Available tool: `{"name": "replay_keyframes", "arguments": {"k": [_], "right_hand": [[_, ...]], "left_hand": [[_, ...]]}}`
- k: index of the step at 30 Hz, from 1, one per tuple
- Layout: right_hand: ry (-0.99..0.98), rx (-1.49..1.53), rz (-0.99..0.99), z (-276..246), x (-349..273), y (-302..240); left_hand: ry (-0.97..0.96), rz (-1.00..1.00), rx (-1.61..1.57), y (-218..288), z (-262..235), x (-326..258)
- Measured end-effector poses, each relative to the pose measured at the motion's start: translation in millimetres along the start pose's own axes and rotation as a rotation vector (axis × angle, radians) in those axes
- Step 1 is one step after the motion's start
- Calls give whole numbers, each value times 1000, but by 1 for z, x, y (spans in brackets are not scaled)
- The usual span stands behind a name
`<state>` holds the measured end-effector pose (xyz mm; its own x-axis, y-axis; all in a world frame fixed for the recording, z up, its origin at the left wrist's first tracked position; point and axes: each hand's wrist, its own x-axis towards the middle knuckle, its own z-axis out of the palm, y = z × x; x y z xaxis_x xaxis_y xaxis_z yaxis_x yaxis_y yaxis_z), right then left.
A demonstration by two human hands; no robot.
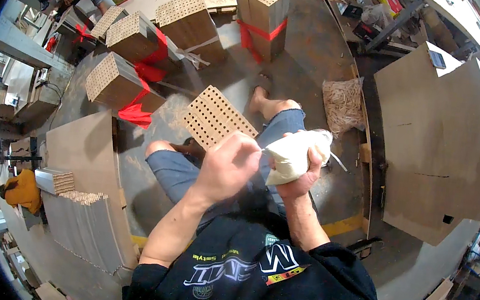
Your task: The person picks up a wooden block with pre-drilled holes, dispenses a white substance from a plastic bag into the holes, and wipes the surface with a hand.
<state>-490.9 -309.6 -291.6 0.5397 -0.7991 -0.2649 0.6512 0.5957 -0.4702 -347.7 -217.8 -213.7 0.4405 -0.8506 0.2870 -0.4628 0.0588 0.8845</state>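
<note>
In my right hand [303,179] is a plump cream-coloured bag [294,155], fingers wrapped round its side. A thin white strip sticks out past the bag's right end. My left hand [230,164] is closed beside the bag's left tip, its fingers pinched together; whatever they hold is too small to make out. Just beyond that hand, between my knees, stands a wooden block with rows of round holes [217,117] in its top face. My left hand covers its near corner.
Several similar drilled blocks stand ahead, such as one tied with red tape [260,17]. A clear bag of small wooden pieces [342,105] lies at right, near a large brown board [431,155]. Stacked grey panels [78,223] lie at left. Two other people are farther off.
</note>
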Motion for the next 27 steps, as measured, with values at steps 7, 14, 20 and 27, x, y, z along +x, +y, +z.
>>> {"name": "replay_keyframes", "arguments": {"k": [7, 14, 20, 27], "right_hand": [[-24, 91, 29, 11, -2, -9], [3, 59, 27, 6, -1, -6], [39, 17, -10, 6, -2, -4], [29, -12, -47, 3, -3, 0]], "left_hand": [[-25, -177, -139, 1, -13, 2], [-94, -64, -180, 2, 3, 1], [14, -207, -227, 4, 14, 7], [68, -45, -27, 4, 17, 10]]}}
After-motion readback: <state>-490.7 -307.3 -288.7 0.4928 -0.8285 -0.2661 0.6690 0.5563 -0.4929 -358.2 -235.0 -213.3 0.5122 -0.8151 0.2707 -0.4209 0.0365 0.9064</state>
